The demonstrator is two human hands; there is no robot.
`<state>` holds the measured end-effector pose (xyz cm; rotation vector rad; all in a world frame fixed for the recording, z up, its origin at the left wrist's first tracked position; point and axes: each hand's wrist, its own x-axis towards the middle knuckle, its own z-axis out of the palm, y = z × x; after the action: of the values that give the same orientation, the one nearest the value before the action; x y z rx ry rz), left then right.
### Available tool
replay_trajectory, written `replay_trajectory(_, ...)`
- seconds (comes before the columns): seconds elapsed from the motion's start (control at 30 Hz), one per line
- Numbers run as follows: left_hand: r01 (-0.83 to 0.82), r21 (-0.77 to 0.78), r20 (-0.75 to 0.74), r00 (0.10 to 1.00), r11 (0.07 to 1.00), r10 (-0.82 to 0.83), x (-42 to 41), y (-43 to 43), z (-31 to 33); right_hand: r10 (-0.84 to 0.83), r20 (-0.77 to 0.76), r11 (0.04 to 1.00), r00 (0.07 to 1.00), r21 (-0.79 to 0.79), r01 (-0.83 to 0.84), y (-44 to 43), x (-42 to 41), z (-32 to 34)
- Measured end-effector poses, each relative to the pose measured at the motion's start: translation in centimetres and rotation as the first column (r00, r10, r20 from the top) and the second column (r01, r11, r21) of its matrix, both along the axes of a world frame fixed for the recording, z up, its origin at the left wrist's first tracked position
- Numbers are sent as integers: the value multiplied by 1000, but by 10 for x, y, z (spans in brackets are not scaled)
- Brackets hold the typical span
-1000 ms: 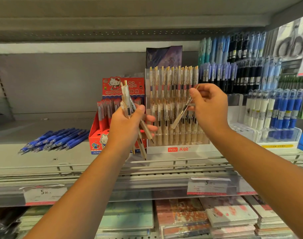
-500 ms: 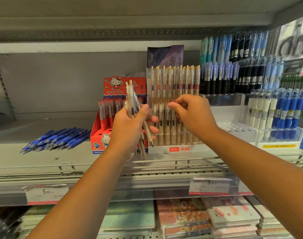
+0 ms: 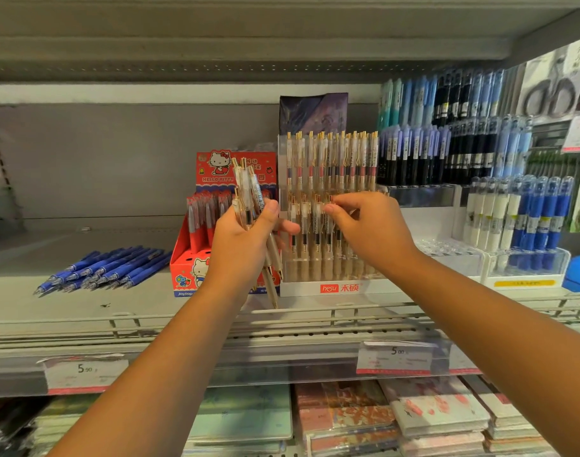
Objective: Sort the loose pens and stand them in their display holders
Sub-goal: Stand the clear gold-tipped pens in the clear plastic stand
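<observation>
My left hand [image 3: 242, 245] grips a bundle of several beige pens with gold clips [image 3: 249, 189], held upright in front of a red Hello Kitty pen box [image 3: 185, 270]. My right hand [image 3: 371, 229] is at the front row of the clear two-tier display holder [image 3: 339, 287], which is full of matching beige pens. Its thumb and fingertips pinch the top of a pen standing in that row [image 3: 330, 222]. Several loose blue pens [image 3: 107, 268] lie flat on the shelf at the left.
Racks of black, blue and white pens [image 3: 526, 219] fill the right side, with packaged scissors [image 3: 551, 94] hanging above. A wire rail [image 3: 315, 316] runs along the shelf's front edge. Price tags [image 3: 394, 357] and stacked notebooks [image 3: 437, 410] sit below.
My right hand brought a single beige pen down from near the back row into the holder's front row. The left hand has kept its bundle nearly still.
</observation>
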<state>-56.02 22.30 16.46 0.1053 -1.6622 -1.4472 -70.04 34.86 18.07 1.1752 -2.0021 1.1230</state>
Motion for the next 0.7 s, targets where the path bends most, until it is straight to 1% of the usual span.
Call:
replay_trajectory(0.13, -21, -57, 30, 999, 998, 23, 1, 1, -1, -62, 31, 998, 998, -17, 63, 0, 6, 1)
replay_trajectory(0.2, -10, -69, 29, 1000, 998, 12, 1, 1, -1, -67, 46, 995, 997, -70, 70, -1, 13, 2)
replay_trajectory(0.23, 2, -63, 20, 1000, 998, -1, 1, 1, -1, -33, 50, 993, 998, -113, 39, -1, 19, 4)
replay_trajectory(0.3, 25, -54, 7, 1000, 998, -25, 0, 0, -1, 89, 64, 980, 994, -181, -76, -2, 32, 8)
replay_trajectory(0.37, 38, -47, -11, 999, 998, -39, 0, 0, -1, 232, 100, 958, 968, -195, -209, -5, 43, 11)
replay_trajectory(0.43, 16, -31, -43, 999, 999, -17, 0, 0, -2, 332, 145, 936, 932, -171, -307, -8, 51, 12)
replay_trajectory(0.57, -68, -10, -52, 996, 998, 67, -3, -4, -3, 348, 172, 936, 921, -123, -331, -12, 56, 13)
replay_trajectory(0.63, -46, -19, -43, 998, 999, 45, -3, -4, -3, 370, 197, 929, 908, -108, -354, -12, 55, 13)
replay_trajectory(0.7, 0, -46, -35, 999, 999, -2, -2, -3, -2, 401, 253, 916, 880, -90, -391, -13, 55, 13)
